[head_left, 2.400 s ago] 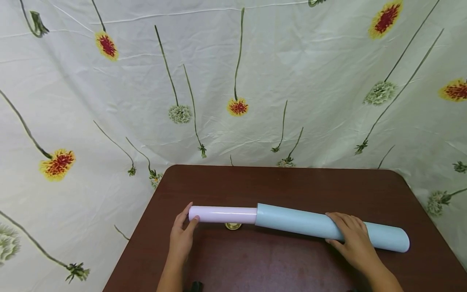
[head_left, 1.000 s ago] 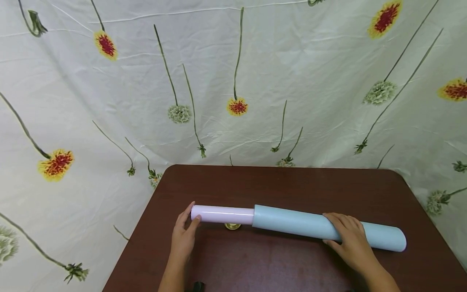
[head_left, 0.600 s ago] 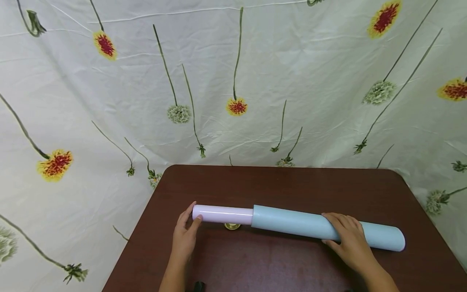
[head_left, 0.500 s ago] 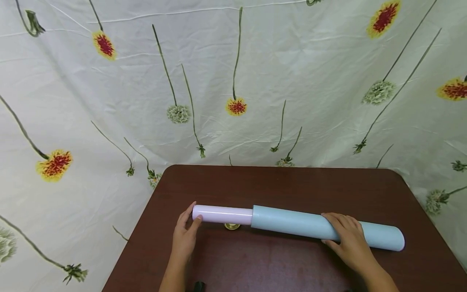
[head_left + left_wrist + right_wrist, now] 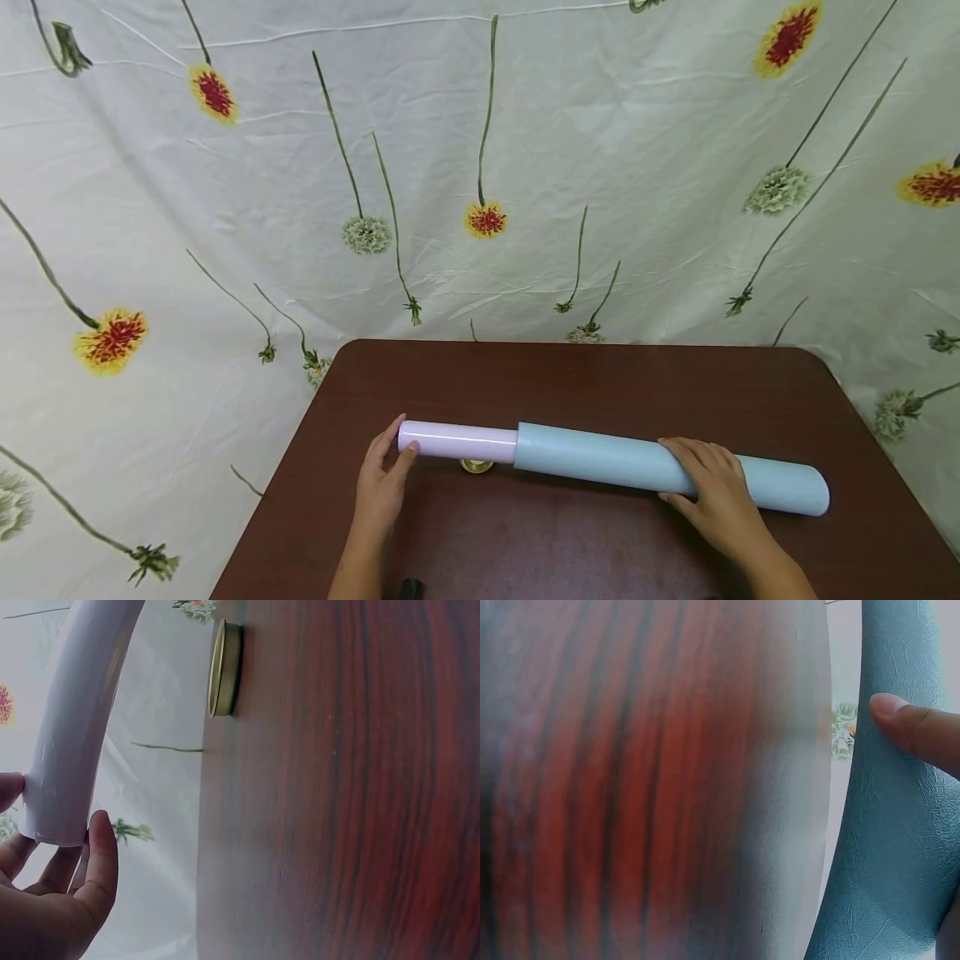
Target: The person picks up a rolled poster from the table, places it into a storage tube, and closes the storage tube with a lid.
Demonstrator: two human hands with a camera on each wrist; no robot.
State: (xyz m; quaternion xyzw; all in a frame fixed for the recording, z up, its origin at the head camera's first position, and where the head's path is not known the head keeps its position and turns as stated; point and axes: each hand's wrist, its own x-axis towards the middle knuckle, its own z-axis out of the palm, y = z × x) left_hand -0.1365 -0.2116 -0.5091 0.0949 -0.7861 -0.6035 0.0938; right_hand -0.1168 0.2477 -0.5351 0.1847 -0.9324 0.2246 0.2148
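Note:
A lilac tube (image 5: 457, 440) sticks out of the left end of a wider light blue tube (image 5: 592, 454), whose skin looks wrinkled like leather in the right wrist view. My left hand (image 5: 380, 487) holds the lilac tube's free end, thumb on one side and fingers round the other. Further right, my right hand (image 5: 712, 492) grips the blue tube from above, thumb (image 5: 911, 724) along its near side. Both tubes lie roughly level over the table, and the left wrist view shows the lilac one raised off it. A round gold lid (image 5: 225, 669) lies on the table beneath the lilac part.
The dark reddish-brown table (image 5: 570, 375) has rounded far corners. Behind it hangs a white cloth (image 5: 652, 150) printed with flowers. A small dark object (image 5: 410, 589) shows at the bottom edge of the head view.
The lilac tube has slid a little further into the blue one, so less of it shows. My left hand has moved slightly right, my right hand slightly left with the blue tube.

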